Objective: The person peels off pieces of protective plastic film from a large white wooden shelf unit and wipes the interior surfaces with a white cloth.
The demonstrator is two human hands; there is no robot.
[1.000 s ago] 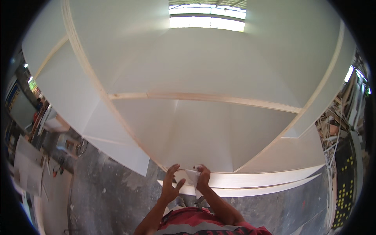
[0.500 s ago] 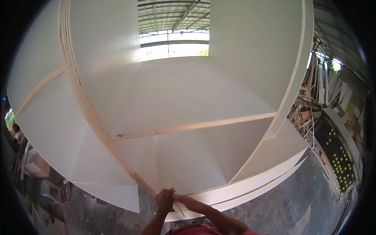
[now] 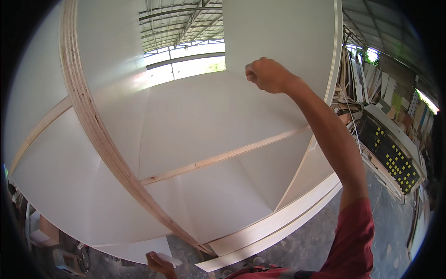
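Note:
A large cabinet-like frame of white panels stands in front of me, with a plywood-edged upright [image 3: 97, 111] and a pale wooden crosspiece [image 3: 223, 156]. My right hand [image 3: 269, 76] is raised before the upper white panel [image 3: 278, 42], fingers curled into a fist, and nothing shows in it. It looks apart from the crosspiece below. Low on the left, my left hand [image 3: 160, 265] is closed beside the upright's lower end. A small pale piece [image 3: 172, 259] shows next to its fingers; whether the hand grips it is unclear.
Pale boards [image 3: 274, 232] run along the frame's near edge, above the dark floor [image 3: 311, 253]. On the right lie stacked wood offcuts [image 3: 357, 88] and a black panel with yellow squares [image 3: 390, 153]. A box-like wooden piece [image 3: 44, 230] sits at left.
My hands, together at the upright's foot before, are now apart. The right has swung up and right; the left has moved lower left. The view has tilted and shifted.

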